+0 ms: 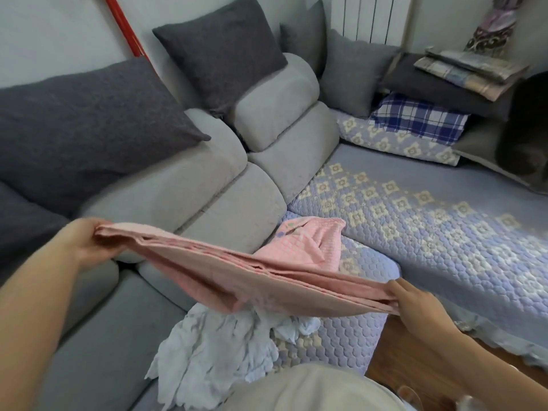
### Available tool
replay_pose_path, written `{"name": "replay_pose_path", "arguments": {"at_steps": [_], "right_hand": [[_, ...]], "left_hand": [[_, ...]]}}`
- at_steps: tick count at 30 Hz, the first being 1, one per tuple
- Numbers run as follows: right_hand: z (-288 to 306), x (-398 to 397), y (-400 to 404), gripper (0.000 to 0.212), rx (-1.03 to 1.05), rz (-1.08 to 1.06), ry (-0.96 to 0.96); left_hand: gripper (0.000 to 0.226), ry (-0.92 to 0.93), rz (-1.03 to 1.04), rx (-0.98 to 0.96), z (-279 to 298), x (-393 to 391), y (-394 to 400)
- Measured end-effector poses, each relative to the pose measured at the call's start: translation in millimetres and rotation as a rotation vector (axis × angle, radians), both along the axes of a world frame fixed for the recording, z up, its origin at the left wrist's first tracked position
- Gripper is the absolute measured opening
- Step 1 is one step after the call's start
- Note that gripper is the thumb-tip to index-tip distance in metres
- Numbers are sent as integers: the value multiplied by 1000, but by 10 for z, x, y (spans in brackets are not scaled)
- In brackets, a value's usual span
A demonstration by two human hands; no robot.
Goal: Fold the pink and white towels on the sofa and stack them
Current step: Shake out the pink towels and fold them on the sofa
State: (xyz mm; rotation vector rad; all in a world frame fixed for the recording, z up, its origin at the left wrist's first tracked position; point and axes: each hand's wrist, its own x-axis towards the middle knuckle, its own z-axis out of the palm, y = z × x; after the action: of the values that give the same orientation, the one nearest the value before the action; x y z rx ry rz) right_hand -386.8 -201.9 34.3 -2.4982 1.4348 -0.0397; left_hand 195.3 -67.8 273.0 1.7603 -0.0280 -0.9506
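Stretching a soft, layered pink towel (pixel 237 277) above the quilted sofa (pixel 415 232), left hand (pixel 89 241) and right hand (pixel 415 301) pinching opposite ends; crumpled white towel (pixel 213 351) beneath, quilted pink cloth (pixel 305 241) behind.

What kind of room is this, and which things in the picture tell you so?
Most likely a living room in a home. A grey corner sofa with dark cushions fills the view, a quilted floral cover lies on its seat, and a white radiator stands on the wall behind.
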Motion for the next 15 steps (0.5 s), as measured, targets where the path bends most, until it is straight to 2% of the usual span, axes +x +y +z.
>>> {"name": "replay_pose_path", "arguments": {"at_steps": [3,5,8,11,15], "right_hand": [[-18,63,-13,42,9,-53,-2],[-90,92,-87,55,30,-69,4],[-158,119,-151,48,22,48,-3],[-113,154,-209,30,69,-17,-96],[-58,148,-363,34,-37,133,-225]], "left_hand": [[26,-14,-8,236,-408,125,447],[18,-28,-32,395,-673,66,785],[17,-13,-61,559,-1090,-142,1274],[23,30,0,595,-1533,-345,1755],[30,98,165,515,-1922,-708,2260]]}}
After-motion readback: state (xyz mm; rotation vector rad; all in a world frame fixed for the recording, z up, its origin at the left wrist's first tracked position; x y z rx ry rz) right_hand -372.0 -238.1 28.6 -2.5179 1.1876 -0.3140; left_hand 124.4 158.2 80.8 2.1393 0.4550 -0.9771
